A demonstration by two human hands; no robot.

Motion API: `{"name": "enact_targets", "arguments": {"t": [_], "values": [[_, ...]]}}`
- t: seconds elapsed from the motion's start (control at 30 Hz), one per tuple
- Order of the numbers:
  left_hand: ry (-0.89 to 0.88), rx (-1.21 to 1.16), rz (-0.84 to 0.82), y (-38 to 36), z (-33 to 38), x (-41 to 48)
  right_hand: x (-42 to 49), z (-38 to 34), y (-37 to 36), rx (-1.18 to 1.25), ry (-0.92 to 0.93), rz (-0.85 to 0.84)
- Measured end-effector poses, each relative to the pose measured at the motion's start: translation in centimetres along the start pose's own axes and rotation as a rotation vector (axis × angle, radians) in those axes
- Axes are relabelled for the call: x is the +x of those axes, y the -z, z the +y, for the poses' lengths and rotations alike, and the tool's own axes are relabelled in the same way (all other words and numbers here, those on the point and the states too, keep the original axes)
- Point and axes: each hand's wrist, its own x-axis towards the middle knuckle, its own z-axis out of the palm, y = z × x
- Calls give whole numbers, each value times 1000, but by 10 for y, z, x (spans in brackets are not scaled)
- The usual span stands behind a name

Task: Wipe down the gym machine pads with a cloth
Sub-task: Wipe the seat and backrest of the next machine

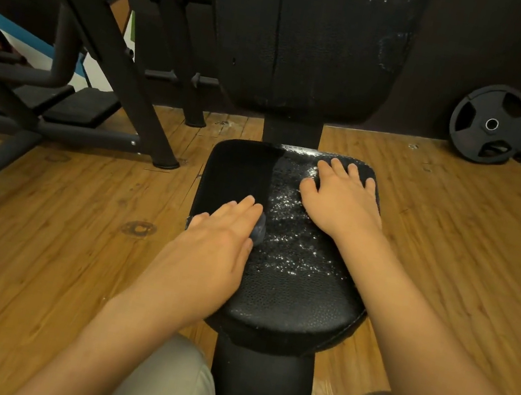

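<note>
A black seat pad (291, 293) fills the middle of the view. Its left strip looks dark and matte, while the rest is speckled with shiny wet droplets. My left hand (212, 244) lies flat on the pad's left side, fingers straight, pressing a small dark cloth (259, 230) that peeks out under the fingertips. My right hand (342, 198) rests flat with spread fingers on the far right part of the pad. The upright black back pad (314, 43) stands behind the seat, with whitish specks at its upper right.
A black machine frame (108, 66) with pegs and footplates stands to the left on the wooden floor (455, 231). A black weight plate (491, 125) leans against the dark wall at the right. My knees in light trousers straddle the seat post (259, 392).
</note>
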Motion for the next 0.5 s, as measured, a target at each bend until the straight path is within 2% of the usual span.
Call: {"name": "enact_targets", "arguments": {"t": [0.23,0.5], "values": [[52,41,-1,1,8,32,-1,-1,0,1,-7,7],[113,17,52,-12,21,-23,-1,1,1,-1,-5,11]]}}
